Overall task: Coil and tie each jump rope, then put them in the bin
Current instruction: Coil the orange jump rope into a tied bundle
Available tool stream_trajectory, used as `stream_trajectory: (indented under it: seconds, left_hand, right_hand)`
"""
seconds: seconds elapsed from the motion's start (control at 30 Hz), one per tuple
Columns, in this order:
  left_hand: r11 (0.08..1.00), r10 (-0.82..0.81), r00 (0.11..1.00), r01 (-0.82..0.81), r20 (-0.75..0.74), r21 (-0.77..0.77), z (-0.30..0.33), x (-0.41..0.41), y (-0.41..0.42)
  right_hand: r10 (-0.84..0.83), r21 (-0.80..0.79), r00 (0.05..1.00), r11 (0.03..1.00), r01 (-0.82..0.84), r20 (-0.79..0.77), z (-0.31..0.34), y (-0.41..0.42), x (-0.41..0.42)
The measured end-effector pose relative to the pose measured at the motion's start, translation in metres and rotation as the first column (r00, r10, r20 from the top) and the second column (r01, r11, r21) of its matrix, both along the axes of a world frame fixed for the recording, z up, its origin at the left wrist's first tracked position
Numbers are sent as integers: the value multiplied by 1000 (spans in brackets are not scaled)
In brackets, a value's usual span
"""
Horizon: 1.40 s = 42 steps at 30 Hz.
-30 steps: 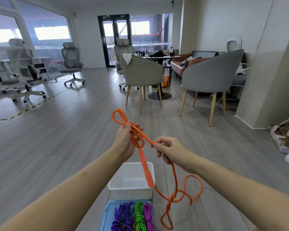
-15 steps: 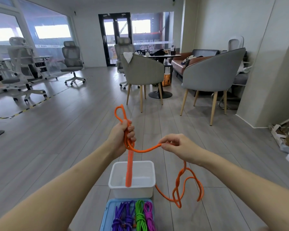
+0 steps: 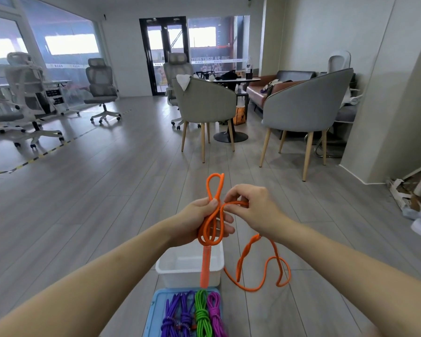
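I hold an orange jump rope [image 3: 258, 271] in front of me. My left hand [image 3: 199, 220] grips several folded loops of it, one loop sticking up above the fist and the orange handle [image 3: 205, 268] hanging straight down. My right hand [image 3: 250, 205] pinches a strand of the rope right beside the left hand. The slack hangs from the right hand in loose twisted loops down to the floor. Below stands a white bin [image 3: 180, 271] with nothing visible inside. A blue tray [image 3: 153, 312] nearer me holds tied purple, green and magenta ropes [image 3: 199, 314].
The grey wood floor spreads out ahead. Two grey armchairs [image 3: 204, 103] and a round table stand beyond, office chairs [image 3: 100, 88] to the left, a wall corner and cardboard scraps [image 3: 404, 195] at the right.
My right hand moved left and up to meet the left hand, bringing another strand of rope. The left hand's bundle now has more loops, and the hanging slack is shorter.
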<state>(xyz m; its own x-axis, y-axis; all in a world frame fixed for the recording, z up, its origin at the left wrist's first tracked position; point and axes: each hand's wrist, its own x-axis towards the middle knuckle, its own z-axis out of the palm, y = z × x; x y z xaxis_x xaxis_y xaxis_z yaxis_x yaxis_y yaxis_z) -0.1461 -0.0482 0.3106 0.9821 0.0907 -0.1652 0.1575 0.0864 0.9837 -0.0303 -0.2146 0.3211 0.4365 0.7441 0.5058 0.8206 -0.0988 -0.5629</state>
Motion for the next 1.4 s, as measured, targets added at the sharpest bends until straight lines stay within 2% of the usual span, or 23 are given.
stream_trajectory:
  seconds: [0.13,0.4,0.53,0.6,0.7,0.77,0.87,0.97,1.17,1.4]
  left_hand:
    - [996,-87,996,87,7,-22,-2,2,2]
    - [953,-298,946,303,-125,18,4,-4,9]
    - [959,-268,958,275,-103,61,1,-1,8]
    - [973,-230,970,231,-84,11,1,1,4]
    - [991,-127,987,124,-98,-41,4,4,-1]
    - [997,-80,992,81,-98,6,7,6,-2]
    - [988,-125,987,133,-102,75,11,6,-2]
    - [977,-184,978,193,-96,91,16,4,0]
    - [994,-85,995,88,59,-66,31,-2,12]
    - [984,92,986,-68,141,-162,21,1,7]
  right_hand:
    - [-20,-40,998,999,23,63,-1,2,1]
    - [-37,-121,997,992,45,70,-8,-3,5]
    - [-64,-88,997,994,67,39,-10,-1,5]
    - [-68,-78,998,995,68,10,-10,1,8]
    - [2,-99,999,995,-5,-33,-9,-1,15]
    - [25,-118,999,993,-28,-28,-9,-4,23]
    - [-18,-130,999,991,22,35,-12,-11,40]
    - [-147,-112,987,982,153,66,-15,-16,54]
    - [-365,-2,903,927,374,-226,-17,-28,70]
    - [-303,23,797,929,369,-522,-15,-1,42]
